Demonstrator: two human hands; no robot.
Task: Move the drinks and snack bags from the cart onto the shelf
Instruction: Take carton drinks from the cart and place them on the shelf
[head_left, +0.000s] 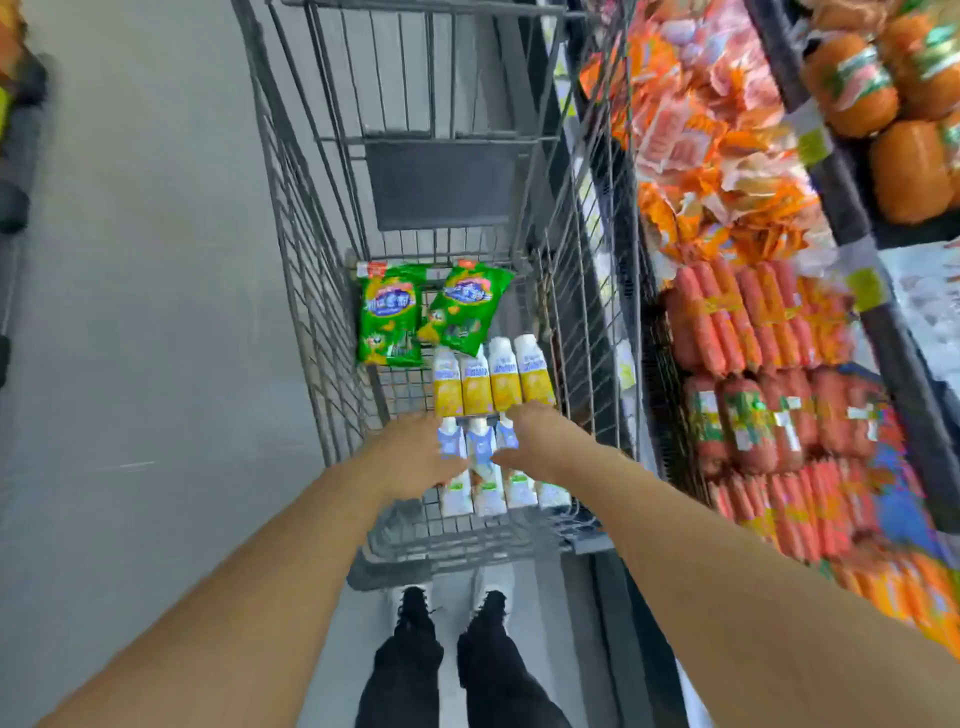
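Observation:
A grey wire cart (332, 322) stands in front of me. On its floor lie two green snack bags (389, 317), a row of yellow-and-white drink bottles (493, 379) and, nearer me, a row of blue-and-white drink bottles (488, 478). My left hand (415, 452) and my right hand (540, 436) both reach down over the blue-and-white row, one at each side of it. Fingers touch or hover at the bottles; the blur hides whether either hand grips one.
On the right, shelves (852, 208) hold orange snack packs (696, 135), red sausage packs (753, 332) and round orange packs (852, 83). The aisle floor (145, 312) lies to the left of the cart. My dark shoes (452, 608) are behind the cart.

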